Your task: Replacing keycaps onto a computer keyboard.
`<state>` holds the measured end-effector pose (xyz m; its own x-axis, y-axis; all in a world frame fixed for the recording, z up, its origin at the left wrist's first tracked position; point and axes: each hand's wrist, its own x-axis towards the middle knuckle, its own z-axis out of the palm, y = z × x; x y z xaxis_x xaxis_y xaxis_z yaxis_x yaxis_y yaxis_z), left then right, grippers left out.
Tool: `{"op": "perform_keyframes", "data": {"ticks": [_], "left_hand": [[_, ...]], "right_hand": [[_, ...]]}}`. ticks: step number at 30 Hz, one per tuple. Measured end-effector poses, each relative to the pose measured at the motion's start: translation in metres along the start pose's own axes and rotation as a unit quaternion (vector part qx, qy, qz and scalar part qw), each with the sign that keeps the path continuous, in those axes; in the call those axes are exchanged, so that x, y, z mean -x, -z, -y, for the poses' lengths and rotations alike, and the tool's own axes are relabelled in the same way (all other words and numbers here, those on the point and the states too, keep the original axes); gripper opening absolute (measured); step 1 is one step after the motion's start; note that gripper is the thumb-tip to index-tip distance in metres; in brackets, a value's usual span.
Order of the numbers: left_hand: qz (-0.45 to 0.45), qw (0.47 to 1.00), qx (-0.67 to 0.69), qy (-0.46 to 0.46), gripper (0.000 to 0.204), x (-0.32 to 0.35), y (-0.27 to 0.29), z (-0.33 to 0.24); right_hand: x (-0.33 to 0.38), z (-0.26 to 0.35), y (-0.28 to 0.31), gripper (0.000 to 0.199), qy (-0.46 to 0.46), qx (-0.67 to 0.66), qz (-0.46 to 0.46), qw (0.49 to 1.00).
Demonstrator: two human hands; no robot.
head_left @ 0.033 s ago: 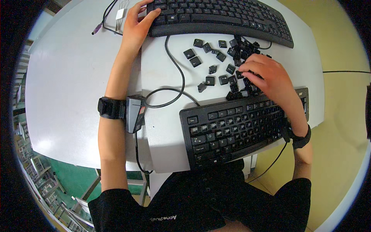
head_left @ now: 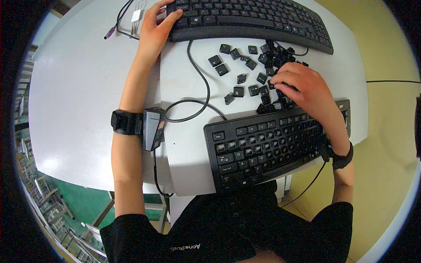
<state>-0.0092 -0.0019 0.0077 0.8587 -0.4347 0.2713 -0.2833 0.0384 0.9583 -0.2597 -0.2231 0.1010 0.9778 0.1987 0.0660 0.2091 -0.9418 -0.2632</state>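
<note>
Beyond the near keyboard (head_left: pixel 272 151), the right hand (head_left: pixel 307 85), loosely pinched, reached the loose keys (head_left: pixel 262 78); any hold was indeterminable. Farther beyond it, the left hand (head_left: pixel 154 34), part-open, touched another keyboard (head_left: pixel 250 21). Key picking appeared underway, next requiring a firm pinch.

A white block (head_left: pixel 136 16) lies at upper left, a grey frame (head_left: pixel 103 211) stands over green floor (head_left: pixel 85 197) at lower left, and yellowish floor (head_left: pixel 390 52) fills the right.
</note>
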Motion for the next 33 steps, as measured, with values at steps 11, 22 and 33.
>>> {"op": "perform_keyframes", "data": {"ticks": [11,22,33], "left_hand": [[0.003,1.0,-0.016,-0.011,0.038,0.0,0.002,0.001],[0.006,1.0,-0.024,-0.019,0.037,0.001,0.003,0.0],[0.005,1.0,-0.013,-0.01,0.037,0.002,0.001,0.0]], "right_hand": [[-0.001,0.016,0.0,0.018,0.074,-0.021,0.067,0.995],[-0.001,0.009,-0.002,0.013,0.082,0.013,0.036,0.996],[-0.001,0.013,0.001,0.018,0.082,0.062,0.051,0.993]]}}
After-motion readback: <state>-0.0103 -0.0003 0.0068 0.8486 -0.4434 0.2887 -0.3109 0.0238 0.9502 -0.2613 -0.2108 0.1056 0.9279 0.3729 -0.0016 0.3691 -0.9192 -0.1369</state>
